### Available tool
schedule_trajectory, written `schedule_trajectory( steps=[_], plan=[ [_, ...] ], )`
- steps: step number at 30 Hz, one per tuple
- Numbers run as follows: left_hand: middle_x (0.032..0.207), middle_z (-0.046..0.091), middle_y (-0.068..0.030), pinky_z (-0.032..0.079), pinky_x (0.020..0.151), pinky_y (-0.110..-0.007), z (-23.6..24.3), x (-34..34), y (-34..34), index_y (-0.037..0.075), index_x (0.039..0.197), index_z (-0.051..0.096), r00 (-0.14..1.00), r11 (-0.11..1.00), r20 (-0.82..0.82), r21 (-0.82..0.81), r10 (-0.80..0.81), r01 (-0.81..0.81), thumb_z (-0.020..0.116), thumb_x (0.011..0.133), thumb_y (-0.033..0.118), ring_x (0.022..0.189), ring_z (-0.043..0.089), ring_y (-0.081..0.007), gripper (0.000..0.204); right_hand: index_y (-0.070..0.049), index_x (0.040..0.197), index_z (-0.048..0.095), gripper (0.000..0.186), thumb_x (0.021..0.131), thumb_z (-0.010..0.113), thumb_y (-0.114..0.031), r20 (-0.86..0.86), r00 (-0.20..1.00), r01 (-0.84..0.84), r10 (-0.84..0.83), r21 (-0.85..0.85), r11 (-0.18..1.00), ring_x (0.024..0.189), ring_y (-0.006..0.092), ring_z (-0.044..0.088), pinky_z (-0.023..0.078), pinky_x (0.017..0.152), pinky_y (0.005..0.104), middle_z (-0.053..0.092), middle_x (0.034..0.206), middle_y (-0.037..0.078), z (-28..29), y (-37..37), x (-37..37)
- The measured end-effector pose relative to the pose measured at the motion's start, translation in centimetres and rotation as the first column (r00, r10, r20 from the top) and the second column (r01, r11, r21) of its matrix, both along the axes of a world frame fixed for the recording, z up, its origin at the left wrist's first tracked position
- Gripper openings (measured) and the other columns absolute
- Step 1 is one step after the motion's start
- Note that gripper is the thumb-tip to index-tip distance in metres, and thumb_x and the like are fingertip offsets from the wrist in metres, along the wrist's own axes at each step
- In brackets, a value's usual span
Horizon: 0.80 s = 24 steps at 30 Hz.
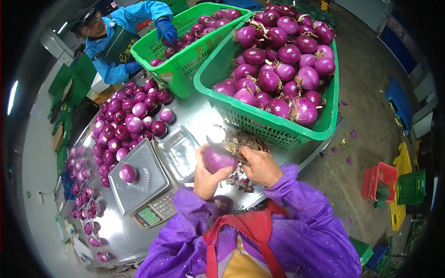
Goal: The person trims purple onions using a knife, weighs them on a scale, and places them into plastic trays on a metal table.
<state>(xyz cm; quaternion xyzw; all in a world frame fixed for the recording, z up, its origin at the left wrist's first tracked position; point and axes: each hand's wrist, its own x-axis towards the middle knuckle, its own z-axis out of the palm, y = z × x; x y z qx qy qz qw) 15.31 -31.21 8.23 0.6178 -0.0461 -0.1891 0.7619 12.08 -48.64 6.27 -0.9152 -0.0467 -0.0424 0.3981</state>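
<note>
From the head view, the left hand [205, 172] is wrapped closed around a peeled red onion [218, 159], holding it up over the steel table [194, 118], likely so trimmings fall onto the scrap pile [243, 139]. The right hand [262, 166] is clenched on a knife [222, 147], its blade lying across the onion's top. A green basket [259, 121] of unpeeled onions sits just beyond, within reach.

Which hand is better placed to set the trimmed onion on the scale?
Probably left: the left hand already cups the onion and is nearer the scale; the right hand holds the knife.
</note>
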Motion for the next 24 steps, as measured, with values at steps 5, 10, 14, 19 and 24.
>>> schedule_trajectory(
  steps=[5,10,14,19,24],
  plan=[
    [0.117,0.046,-0.0157,0.047,0.091,-0.036,0.6,-1.7,2.1,0.003,0.128,0.026,0.987,0.999,0.162,0.042,0.0,-0.007,0.077,0.066,0.012,0.107,0.053,-0.0256,0.081,-0.001,0.094,0.056,0.019,0.076,0.056,-0.007,-0.112,0.977,0.186,-0.179,0.057,0.981,0.079,0.0415,0.061,0.049,0.069,0.0439,0.061,0.08,0.025,-10.7,-2.6,-5.1],
    [0.111,0.053,-0.0166,0.049,0.086,-0.034,-0.5,-0.5,3.1,0.001,0.128,0.027,0.871,0.849,0.464,0.515,-0.163,-0.115,0.082,0.061,0.015,0.104,0.057,-0.0252,0.088,-0.002,0.098,0.06,0.024,0.08,0.06,-0.018,-0.081,0.98,0.199,-0.184,0.274,0.941,0.062,0.031,0.063,0.049,0.057,0.0364,0.064,0.076,0.021,-7.6,-1.8,-3.4],
    [0.111,0.055,-0.0159,0.051,0.081,-0.036,0.3,-0.9,3.4,0.002,0.123,0.039,0.664,0.839,0.703,0.502,-0.254,-0.209,0.084,0.059,0.017,0.1,0.059,-0.0241,0.079,0.0,0.123,0.046,0.054,0.085,0.063,-0.035,-0.301,0.921,0.188,0.247,0.899,0.395,0.045,0.0035,0.043,0.035,0.039,0.0172,0.053,0.072,0.0,-1.9,1.9,-1.9],
    [0.114,0.051,-0.0106,0.044,0.09,-0.034,-3.6,-2.2,2.4,0.003,0.129,0.032,0.99,0.971,-0.108,-0.209,0.094,-0.115,0.076,0.056,0.011,0.105,0.053,-0.0217,0.085,0.0,0.12,0.046,0.055,0.085,0.064,-0.038,-0.366,0.889,0.271,0.275,0.905,0.328,0.039,0.0049,0.042,0.035,0.036,0.0202,0.05,0.065,0.0,-2.0,4.3,-1.5],
    [0.115,0.05,-0.0119,0.048,0.085,-0.034,-3.7,-2.0,3.6,0.003,0.126,0.036,0.986,0.997,0.15,0.002,0.076,-0.077,0.074,0.062,0.019,0.104,0.054,-0.0242,0.077,0.004,0.098,0.057,0.028,0.084,0.064,-0.019,0.059,0.998,0.007,-0.034,0.399,0.917,0.06,0.0133,0.055,0.045,0.052,0.0273,0.06,0.072,0.008,-0.1,1.3,-0.3]
  ],
)
